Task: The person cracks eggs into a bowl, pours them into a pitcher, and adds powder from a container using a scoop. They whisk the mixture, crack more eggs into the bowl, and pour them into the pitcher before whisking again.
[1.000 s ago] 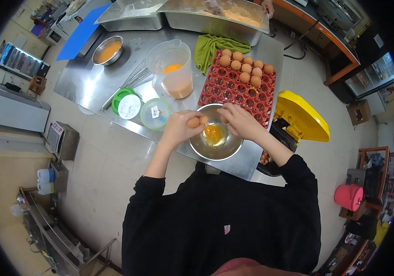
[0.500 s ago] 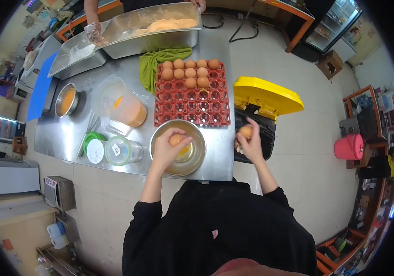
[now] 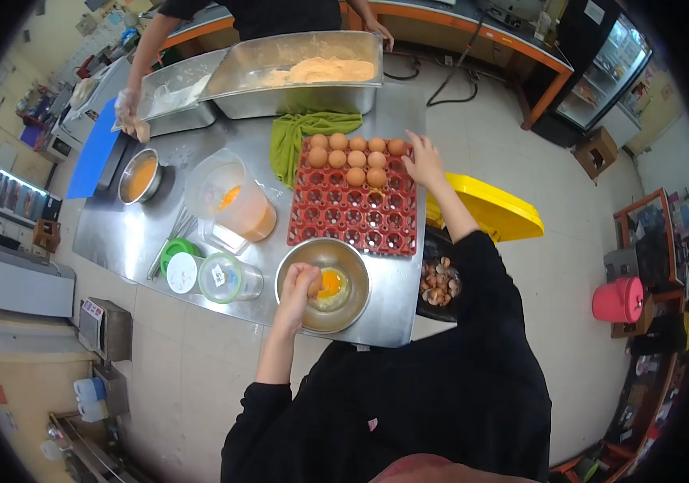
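Observation:
Over the left side of a steel bowl (image 3: 354,315), my left hand (image 3: 300,287) is closed round a brown egg (image 3: 314,286), mostly hidden by the fingers. A cracked egg with its yellow yolk (image 3: 330,282) lies inside the bowl. My right hand (image 3: 426,161) has its fingers apart and holds nothing; it is beside the top right corner of the red egg tray (image 3: 352,219), close to the brown egg (image 3: 397,147) at that corner. Several eggs fill the tray's upper rows, while its lower cups hold none.
A clear jug (image 3: 257,217), a bowl of orange liquid (image 3: 141,179) and lidded tubs (image 3: 228,278) stand left. A green cloth (image 3: 286,149) touches deep steel pans (image 3: 296,98). A co-worker's gloved hand (image 3: 129,113) is upper left. The yellow-lidded bin (image 3: 493,211) holds eggshells.
My right hand has moved from the bin up to the tray's corner, and what it held is gone. My left hand stays at the bowl. The co-worker's gloved hand has moved left.

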